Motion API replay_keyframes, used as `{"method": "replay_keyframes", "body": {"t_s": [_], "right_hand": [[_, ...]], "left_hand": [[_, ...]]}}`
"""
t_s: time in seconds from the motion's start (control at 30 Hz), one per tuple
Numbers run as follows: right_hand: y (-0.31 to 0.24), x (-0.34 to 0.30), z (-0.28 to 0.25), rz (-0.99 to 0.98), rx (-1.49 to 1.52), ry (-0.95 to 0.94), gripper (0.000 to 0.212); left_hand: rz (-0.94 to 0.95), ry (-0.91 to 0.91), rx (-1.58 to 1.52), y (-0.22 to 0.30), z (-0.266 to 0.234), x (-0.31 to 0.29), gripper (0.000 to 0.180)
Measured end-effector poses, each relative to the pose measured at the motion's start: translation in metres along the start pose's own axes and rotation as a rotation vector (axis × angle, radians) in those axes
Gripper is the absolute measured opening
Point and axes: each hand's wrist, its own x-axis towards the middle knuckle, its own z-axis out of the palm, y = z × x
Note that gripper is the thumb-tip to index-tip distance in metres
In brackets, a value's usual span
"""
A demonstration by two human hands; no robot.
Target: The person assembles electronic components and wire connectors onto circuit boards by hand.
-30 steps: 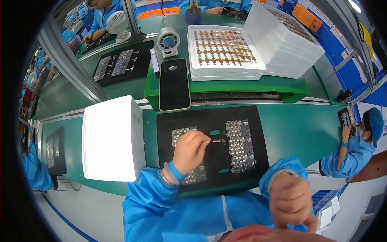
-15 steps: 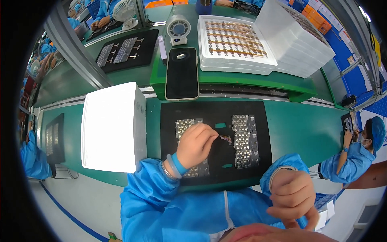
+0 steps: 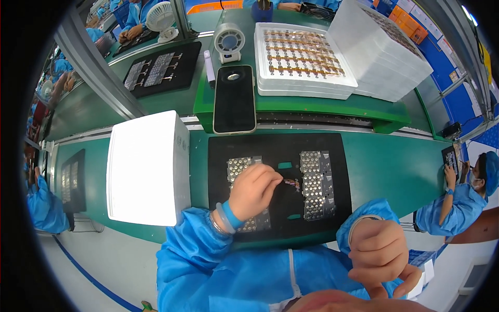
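My left hand (image 3: 255,190) is over the black mat (image 3: 280,229), with thumb and forefinger pinched together. From its fingertips a small flex circuit strip (image 3: 292,184), brownish and pink, reaches to the right. Under and beside this hand lies the left column of circuit boards (image 3: 239,165) with round metallic dots, partly hidden by the hand and wrist. A second column of these boards (image 3: 313,184) lies on the mat to the right. Close to my body at the lower right, my right hand (image 3: 378,255) is raised with curled fingers; what they hold, if anything, is hidden.
A white foam box (image 3: 145,166) stands left of the mat. Beyond are a phone (image 3: 235,101), a small fan (image 3: 229,42), a white tray (image 3: 306,91) of flex strips and stacked foam trays (image 3: 384,57) on a green shelf. A co-worker (image 3: 452,192) sits at right.
The whole view has shifted slightly downward. My left hand keeps its pinch over the mat with the strip. The lower fingers of my right hand have moved slightly outward to the right.
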Motion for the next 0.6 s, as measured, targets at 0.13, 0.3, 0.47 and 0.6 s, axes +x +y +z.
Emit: {"method": "replay_keyframes", "body": {"t_s": [0.13, 0.3, 0.47, 0.6], "right_hand": [[0.0051, -0.0038, 0.0022, -0.106, 0.0, -0.073, 0.041], [0.003, -0.0013, 0.0005, -0.053, -0.008, -0.058, 0.035], [0.0071, -0.0037, 0.0051, -0.122, 0.009, -0.065, 0.032], [0.0089, -0.0011, 0.0037, -0.112, 0.046, -0.061, 0.035]], "left_hand": [[-0.011, -0.005, -0.005, 0.0006, -0.0007, -0.0003, 0.011], [0.013, -0.017, -0.009, 0.0, -0.0006, 0.0002, 0.011], [0.016, -0.023, -0.021, 0.0007, -0.0003, 0.0011, 0.011], [0.003, -0.045, -0.008, 0.0018, -0.0008, 0.0002, 0.011]]}}
